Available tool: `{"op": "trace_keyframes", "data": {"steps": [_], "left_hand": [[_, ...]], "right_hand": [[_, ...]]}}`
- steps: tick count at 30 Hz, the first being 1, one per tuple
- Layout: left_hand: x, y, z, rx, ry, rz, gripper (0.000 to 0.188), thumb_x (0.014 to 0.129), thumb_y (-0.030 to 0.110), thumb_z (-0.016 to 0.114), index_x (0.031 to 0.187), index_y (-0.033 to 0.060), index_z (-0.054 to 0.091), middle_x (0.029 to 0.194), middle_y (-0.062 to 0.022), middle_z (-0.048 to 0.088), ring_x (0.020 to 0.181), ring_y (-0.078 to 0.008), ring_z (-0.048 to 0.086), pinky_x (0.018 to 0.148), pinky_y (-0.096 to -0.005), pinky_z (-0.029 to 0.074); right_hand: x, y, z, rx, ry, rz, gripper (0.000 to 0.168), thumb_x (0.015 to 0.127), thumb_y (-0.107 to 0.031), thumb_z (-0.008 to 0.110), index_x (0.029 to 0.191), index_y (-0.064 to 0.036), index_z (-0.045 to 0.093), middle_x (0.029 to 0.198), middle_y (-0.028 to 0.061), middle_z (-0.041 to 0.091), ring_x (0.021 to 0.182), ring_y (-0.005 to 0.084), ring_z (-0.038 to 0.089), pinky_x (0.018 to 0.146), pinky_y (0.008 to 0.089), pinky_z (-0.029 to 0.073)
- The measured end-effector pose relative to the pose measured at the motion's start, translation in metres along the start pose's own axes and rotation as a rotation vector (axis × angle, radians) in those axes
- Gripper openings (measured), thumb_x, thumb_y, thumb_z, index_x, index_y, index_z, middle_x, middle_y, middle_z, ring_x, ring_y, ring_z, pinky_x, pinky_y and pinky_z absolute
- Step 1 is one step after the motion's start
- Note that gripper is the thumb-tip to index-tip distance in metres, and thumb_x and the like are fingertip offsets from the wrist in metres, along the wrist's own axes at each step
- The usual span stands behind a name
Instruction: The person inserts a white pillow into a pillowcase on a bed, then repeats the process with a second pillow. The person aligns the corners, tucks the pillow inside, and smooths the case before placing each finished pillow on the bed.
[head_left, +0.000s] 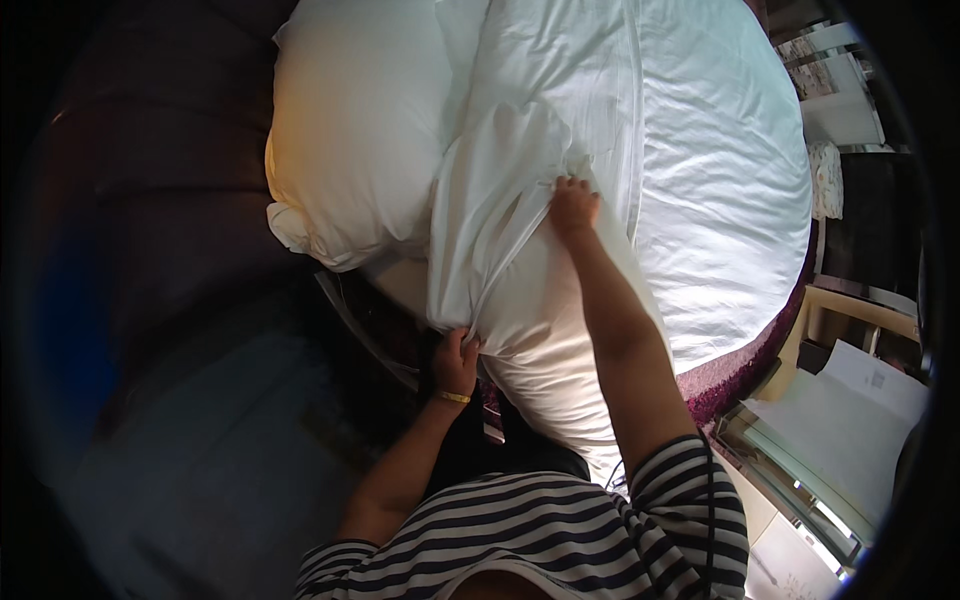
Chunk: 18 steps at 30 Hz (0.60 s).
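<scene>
White bedding lies before me on a bed. My left hand (456, 367), with a yellow band at its wrist, grips the lower edge of a white pillowcase (457, 247). Farther up and to the right, my right hand (576, 204) grips another part of the same white cloth's edge. Below that edge bulges a white pillow (540, 300), partly covered by the cloth. A second white pillow (360, 127) rests at the upper left. To the right spreads a white duvet or sheet (720, 187) with many wrinkles. My fingertips are partly hidden in the folds.
A purple carpet (731, 375) borders the bed on the right. Beyond it, papers (847, 420) lie on a glass-edged table, with a beige chair or frame (795, 330) beside it. A dark padded surface (180, 150) fills the upper left.
</scene>
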<state>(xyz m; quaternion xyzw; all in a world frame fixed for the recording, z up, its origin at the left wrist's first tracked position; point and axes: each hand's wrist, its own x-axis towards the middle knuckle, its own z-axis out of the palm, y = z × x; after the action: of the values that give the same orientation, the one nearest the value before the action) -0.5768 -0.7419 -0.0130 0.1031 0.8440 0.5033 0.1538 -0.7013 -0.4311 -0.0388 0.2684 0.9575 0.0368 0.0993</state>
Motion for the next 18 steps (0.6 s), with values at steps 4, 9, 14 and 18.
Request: {"op": "trace_keyframes", "data": {"steps": [4, 9, 14, 18], "left_hand": [[0.000, -0.014, 0.008, -0.063, -0.013, -0.070, 0.035, 0.075, 0.019, 0.067, 0.102, 0.0002, 0.053, 0.094, -0.0181, 0.058, 0.088, -0.0333, 0.056, 0.077, -0.0382, 0.044], [0.001, -0.025, 0.014, 0.082, -0.025, -0.043, 0.047, 0.073, 0.022, 0.071, 0.107, -0.0012, 0.050, 0.098, -0.0174, 0.058, 0.090, -0.0315, 0.057, 0.080, -0.0371, 0.044], [0.007, -0.028, 0.029, 0.053, -0.036, -0.075, 0.048, 0.073, 0.023, 0.071, 0.108, -0.0012, 0.049, 0.099, -0.0199, 0.056, 0.091, -0.0365, 0.054, 0.082, -0.0400, 0.043], [0.007, -0.019, 0.032, -0.008, -0.017, -0.004, 0.048, 0.075, 0.020, 0.069, 0.112, -0.0017, 0.047, 0.102, -0.0217, 0.055, 0.094, -0.0385, 0.053, 0.084, -0.0409, 0.042]], "right_hand": [[0.019, 0.034, -0.006, 0.088, -0.179, 0.135, 0.041, 0.080, -0.030, 0.054, 0.118, -0.014, 0.050, 0.121, 0.0065, 0.050, 0.115, 0.0234, 0.044, 0.091, 0.0435, 0.037], [0.043, 0.060, 0.020, 0.396, -0.330, 0.310, 0.076, 0.075, -0.050, 0.057, 0.138, -0.017, 0.029, 0.129, 0.0119, 0.046, 0.122, 0.0254, 0.041, 0.096, 0.0391, 0.036], [0.029, 0.089, 0.035, 0.872, -0.087, 0.306, 0.059, 0.084, -0.036, 0.047, 0.135, -0.011, 0.035, 0.116, 0.0188, 0.056, 0.110, 0.0286, 0.053, 0.091, 0.0376, 0.040], [-0.007, 0.104, -0.012, 1.469, -0.114, 0.572, 0.030, 0.087, -0.022, 0.038, 0.102, -0.005, 0.057, 0.079, 0.0088, 0.060, 0.064, 0.0182, 0.054, 0.058, 0.0295, 0.043]]}}
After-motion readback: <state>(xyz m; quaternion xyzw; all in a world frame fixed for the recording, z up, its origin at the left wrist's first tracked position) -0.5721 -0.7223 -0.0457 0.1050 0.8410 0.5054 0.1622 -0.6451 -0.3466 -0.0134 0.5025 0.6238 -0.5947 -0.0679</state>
